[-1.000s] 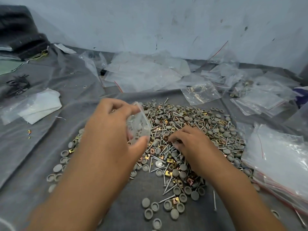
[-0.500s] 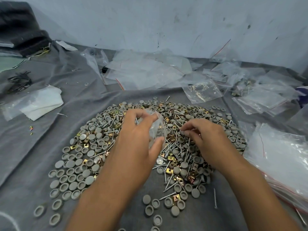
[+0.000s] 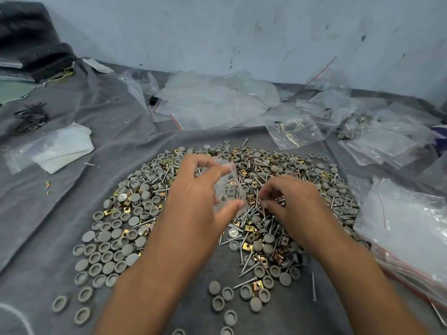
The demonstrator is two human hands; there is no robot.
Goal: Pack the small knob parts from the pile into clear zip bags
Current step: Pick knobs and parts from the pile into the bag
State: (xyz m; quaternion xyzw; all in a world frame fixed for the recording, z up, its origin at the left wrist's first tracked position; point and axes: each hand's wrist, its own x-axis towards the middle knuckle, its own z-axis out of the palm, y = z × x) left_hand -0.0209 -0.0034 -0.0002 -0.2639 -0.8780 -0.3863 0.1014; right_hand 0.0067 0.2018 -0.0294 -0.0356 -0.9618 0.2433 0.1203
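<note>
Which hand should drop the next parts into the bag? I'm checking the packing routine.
The right hand: its curled fingers are already down in the pile beside the clear zip bag, while the left hand is busy holding that bag.

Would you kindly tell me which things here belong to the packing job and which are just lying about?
Job:
- left hand, holding small zip bag
- right hand, picking in parts pile
- zip bag stack

Lying about:
- white folded sheet
- black wire bundle
</note>
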